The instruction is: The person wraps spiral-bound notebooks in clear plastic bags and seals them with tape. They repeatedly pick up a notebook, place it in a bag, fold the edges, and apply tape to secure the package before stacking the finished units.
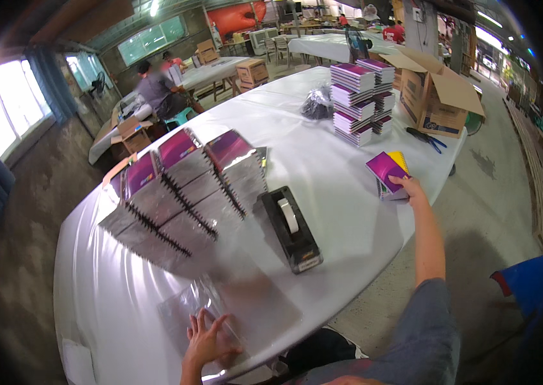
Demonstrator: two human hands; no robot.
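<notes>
My left hand [204,340] rests with its fingers spread on transparent plastic sleeves [245,301] lying at the table's near edge. At the right, my right hand [411,189] grips a purple notebook [385,168], thumb on top and the other fingers mostly hidden. A yellow notebook [400,158] shows from under it. Between my hands stands a black tape dispenser [303,242] with a roll of whitish tape. To its left, spiral-bound notebooks with purple covers [178,147] form several tall stacks, their black coils facing right.
More purple notebooks [355,102] are piled at the far right, beside an open cardboard box [441,96]. Blue-handled pliers [427,138] lie near that box, and a dark plastic bundle [317,102] is left of the pile. A seated person [159,93] works at another table.
</notes>
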